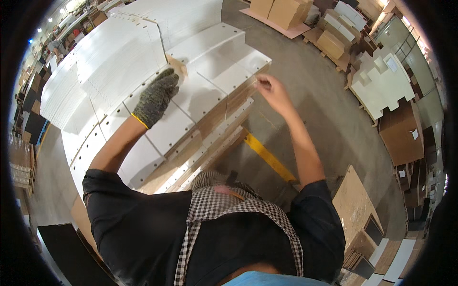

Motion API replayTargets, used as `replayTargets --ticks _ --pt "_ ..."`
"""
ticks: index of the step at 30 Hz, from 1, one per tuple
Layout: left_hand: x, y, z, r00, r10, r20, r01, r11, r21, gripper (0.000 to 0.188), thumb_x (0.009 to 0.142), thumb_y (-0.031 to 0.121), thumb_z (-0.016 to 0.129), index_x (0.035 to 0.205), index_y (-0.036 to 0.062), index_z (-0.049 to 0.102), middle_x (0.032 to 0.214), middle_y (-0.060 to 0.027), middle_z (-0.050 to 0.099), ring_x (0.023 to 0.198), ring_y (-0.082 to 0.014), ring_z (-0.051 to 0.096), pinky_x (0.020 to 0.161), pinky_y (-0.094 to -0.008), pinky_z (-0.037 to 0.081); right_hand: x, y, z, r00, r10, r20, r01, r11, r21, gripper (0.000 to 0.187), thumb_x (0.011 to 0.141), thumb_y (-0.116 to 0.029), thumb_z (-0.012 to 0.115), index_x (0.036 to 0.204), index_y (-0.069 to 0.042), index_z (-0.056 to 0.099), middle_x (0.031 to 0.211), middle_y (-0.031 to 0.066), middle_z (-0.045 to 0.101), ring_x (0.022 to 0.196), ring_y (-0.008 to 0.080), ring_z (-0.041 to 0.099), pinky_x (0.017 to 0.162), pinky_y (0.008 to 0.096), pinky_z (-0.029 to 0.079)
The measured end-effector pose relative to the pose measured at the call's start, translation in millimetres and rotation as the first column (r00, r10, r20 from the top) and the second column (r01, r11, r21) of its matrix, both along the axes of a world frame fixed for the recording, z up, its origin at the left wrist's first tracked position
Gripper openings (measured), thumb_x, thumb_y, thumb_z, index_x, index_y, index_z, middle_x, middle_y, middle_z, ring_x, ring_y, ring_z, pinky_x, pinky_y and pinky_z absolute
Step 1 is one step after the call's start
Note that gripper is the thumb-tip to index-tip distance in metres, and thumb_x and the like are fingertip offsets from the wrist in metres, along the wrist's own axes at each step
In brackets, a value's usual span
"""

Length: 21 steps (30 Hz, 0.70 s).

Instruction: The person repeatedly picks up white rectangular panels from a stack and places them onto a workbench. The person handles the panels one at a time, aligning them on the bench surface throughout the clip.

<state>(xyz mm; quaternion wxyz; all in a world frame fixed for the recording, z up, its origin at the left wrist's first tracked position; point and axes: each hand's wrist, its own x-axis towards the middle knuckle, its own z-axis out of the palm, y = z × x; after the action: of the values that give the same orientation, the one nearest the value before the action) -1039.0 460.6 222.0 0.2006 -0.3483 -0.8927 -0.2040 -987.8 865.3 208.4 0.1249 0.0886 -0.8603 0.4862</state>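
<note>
A dark grey-green knit glove with a yellow cuff covers my left hand (pixel 155 99). It is over the stacked white panels (pixel 198 90), close to the gap beside the taller stack; its fingers are curled together, and what they hold, if anything, is hidden. My right hand (pixel 274 91) is bare, at the right-hand corner of the panel stacks, with thumb and fingers bent toward each other. I cannot make out anything between them. The panels have small dark holes along their edges, and brown board edges show on the side toward me.
Taller stacks of white panels (pixel 119 47) rise at the far left. A yellow floor line (pixel 269 157) runs to the right of the stacks. Cartons (pixel 279 13) stand on a pallet at the back, white cut-out boards (pixel 384 81) at the right. A wooden board (pixel 355 205) lies near my right elbow.
</note>
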Motion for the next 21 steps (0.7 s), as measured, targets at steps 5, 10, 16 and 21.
replayTargets --ticks 5,10,16,21 --pt "-35.8 10.7 -19.1 0.987 0.067 0.148 -0.077 0.995 0.064 0.040 0.096 0.009 0.061 0.135 0.0068 0.057 0.140 -0.0256 0.055 0.129 -0.0422 0.054 0.108 -0.0458 0.046 -152.3 19.1 -17.4 0.951 -0.181 -0.250 0.248 0.930 0.270 0.052 0.098 -0.041 0.064 0.129 0.001 0.063 0.125 0.0258 0.065 0.119 0.0400 0.062 0.101 0.0462 0.048" --pt "-48.8 31.3 -16.8 0.948 0.196 0.251 -0.214 0.976 0.047 0.040 0.095 0.013 0.064 0.134 0.0032 0.059 0.128 -0.0258 0.063 0.120 -0.0387 0.062 0.101 -0.0439 0.050 -269.1 28.9 -26.6 0.960 -0.273 -0.068 0.281 0.922 0.268 0.069 0.100 -0.058 0.051 0.132 0.002 0.062 0.131 0.0328 0.060 0.122 0.0468 0.058 0.107 0.0483 0.045" --pt "-66.9 55.6 -26.7 0.967 0.126 0.223 -0.185 0.946 0.265 0.034 0.097 0.009 0.063 0.131 0.0107 0.059 0.108 -0.0168 0.062 0.093 -0.0287 0.063 0.083 -0.0358 0.052 -340.1 31.3 -21.1 0.897 -0.038 0.441 0.038 0.999 0.009 0.079 0.099 -0.066 0.048 0.116 0.008 0.068 0.119 0.0259 0.066 0.112 0.0373 0.062 0.097 0.0421 0.047" --pt "-62.8 70.1 -4.8 0.846 0.103 0.522 -0.249 0.944 0.216 0.036 0.094 0.010 0.062 0.129 0.0017 0.060 0.115 -0.0262 0.064 0.109 -0.0371 0.063 0.098 -0.0398 0.051 -346.9 31.2 -21.5 0.877 0.043 0.478 -0.010 0.997 -0.071 0.078 0.099 -0.066 0.049 0.115 0.008 0.069 0.114 0.0185 0.066 0.105 0.0289 0.062 0.091 0.0400 0.048"
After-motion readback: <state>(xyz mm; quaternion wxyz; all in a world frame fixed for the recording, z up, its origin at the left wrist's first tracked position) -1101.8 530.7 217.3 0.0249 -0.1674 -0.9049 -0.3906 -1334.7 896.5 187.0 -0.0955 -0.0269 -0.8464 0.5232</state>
